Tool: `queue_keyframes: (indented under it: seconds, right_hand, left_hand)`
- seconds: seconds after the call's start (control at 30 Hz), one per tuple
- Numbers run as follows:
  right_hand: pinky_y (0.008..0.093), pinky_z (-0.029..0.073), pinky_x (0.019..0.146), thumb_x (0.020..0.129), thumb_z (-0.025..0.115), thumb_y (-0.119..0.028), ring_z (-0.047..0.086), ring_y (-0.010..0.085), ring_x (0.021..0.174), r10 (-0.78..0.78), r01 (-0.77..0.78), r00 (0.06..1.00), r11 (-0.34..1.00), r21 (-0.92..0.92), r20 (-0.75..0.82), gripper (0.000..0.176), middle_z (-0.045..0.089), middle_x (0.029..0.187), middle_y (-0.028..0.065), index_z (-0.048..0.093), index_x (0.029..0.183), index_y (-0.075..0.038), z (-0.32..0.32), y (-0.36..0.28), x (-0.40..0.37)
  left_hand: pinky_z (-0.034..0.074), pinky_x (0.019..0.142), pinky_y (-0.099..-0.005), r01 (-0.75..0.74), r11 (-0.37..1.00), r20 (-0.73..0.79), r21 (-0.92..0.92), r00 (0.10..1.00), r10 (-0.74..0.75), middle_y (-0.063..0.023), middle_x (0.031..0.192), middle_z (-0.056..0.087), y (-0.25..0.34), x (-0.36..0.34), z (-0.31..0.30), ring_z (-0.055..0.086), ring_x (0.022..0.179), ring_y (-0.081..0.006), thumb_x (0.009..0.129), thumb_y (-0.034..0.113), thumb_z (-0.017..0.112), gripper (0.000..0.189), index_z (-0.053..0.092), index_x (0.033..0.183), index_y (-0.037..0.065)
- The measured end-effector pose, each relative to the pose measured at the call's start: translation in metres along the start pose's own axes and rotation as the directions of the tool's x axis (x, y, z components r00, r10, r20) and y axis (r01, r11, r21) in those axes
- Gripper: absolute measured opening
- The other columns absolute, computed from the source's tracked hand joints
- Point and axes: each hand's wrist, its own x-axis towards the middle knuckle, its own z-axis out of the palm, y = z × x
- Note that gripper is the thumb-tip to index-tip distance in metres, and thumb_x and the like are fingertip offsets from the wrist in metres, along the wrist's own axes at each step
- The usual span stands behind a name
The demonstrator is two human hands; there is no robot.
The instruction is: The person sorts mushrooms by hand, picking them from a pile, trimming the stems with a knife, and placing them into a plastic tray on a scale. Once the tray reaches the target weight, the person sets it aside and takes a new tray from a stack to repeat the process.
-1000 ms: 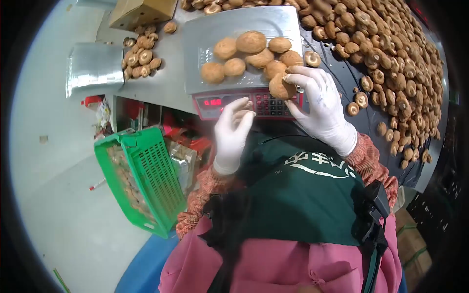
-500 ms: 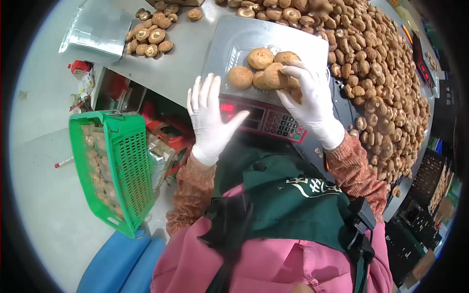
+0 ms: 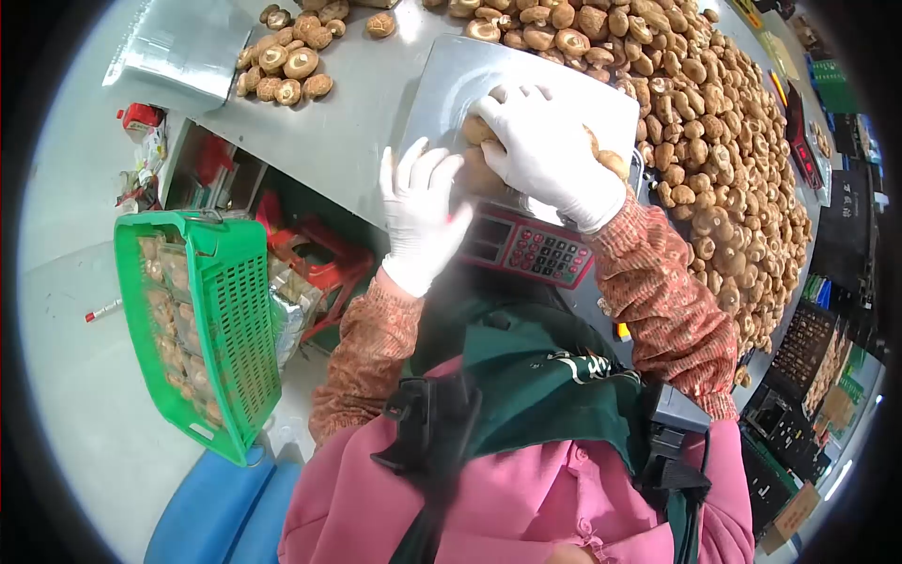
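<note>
Brown-capped mushrooms [image 3: 479, 172] sit in a clear plastic tray on the silver scale [image 3: 442, 80], partly hidden by my right hand. White-gloved, my right hand [image 3: 545, 150] reaches over them from the right, its thumb and fingers closed about a mushroom [image 3: 476, 130] at the tray's left. My left hand [image 3: 420, 221], gloved too, hovers at the scale's front left corner with fingers apart and nothing in it. Below the tray is the scale's red-framed keypad [image 3: 545, 254]; my left hand covers part of its display.
A big heap of mushrooms [image 3: 705, 122] spreads along the right and back. A smaller pile [image 3: 301, 64] lies at the back left, near stacked clear trays [image 3: 178, 56]. A green basket [image 3: 246, 320] with packed trays stands at left, above a blue surface [image 3: 207, 508].
My right hand has moved left across the tray and now covers most of its mushrooms. My left hand has shifted slightly right, its fingers less upright. The view has shifted a little.
</note>
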Motion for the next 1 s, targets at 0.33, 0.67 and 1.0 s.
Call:
queue_keyframes:
  seconds: [0.33, 0.67, 1.0]
  right_hand:
    - [0.0409, 0.052, 0.083, 0.086, 0.064, -0.023, 0.066, 0.0293, 0.098, -0.017, 0.017, 0.990, 1.000, 0.002, 0.142, 0.036, 0.068, 0.108, 0.0163, 0.067, 0.119, -0.008, -0.029, 0.021, -0.003]
    - [0.0251, 0.048, 0.088, 0.101, 0.059, -0.023, 0.062, 0.0099, 0.098, 0.831, -0.615, 0.551, 0.339, 0.712, 0.080, 0.036, 0.068, 0.112, 0.0057, 0.063, 0.128, 0.001, -0.089, 0.108, -0.136]
    - [0.0260, 0.050, 0.085, 0.103, 0.055, -0.023, 0.062, 0.0099, 0.093, 0.881, -0.604, 0.363, -0.025, 0.796, 0.303, 0.034, 0.066, 0.110, 0.0034, 0.062, 0.127, 0.000, -0.066, 0.061, -0.219]
  left_hand:
    - [0.022, 0.119, -0.0564, -0.056, 0.998, -0.011, -0.010, 0.998, 0.056, -0.0108, 0.126, 0.059, 0.006, -0.003, -0.001, 0.048, 0.132, -0.0346, 0.075, 0.008, 0.075, 0.056, 0.056, 0.128, 0.008]
    - [0.048, 0.103, -0.0331, 0.472, 0.708, 0.154, -0.525, 0.871, -0.466, -0.0127, 0.124, 0.065, -0.032, -0.014, -0.035, 0.063, 0.114, -0.0205, 0.093, -0.002, 0.061, 0.039, 0.057, 0.131, -0.001]
    - [0.053, 0.090, -0.0310, 0.458, 0.679, 0.179, -0.574, 0.879, -0.441, -0.0103, 0.110, 0.071, -0.033, 0.028, -0.039, 0.068, 0.100, -0.0162, 0.094, 0.006, 0.064, 0.026, 0.067, 0.119, 0.002]
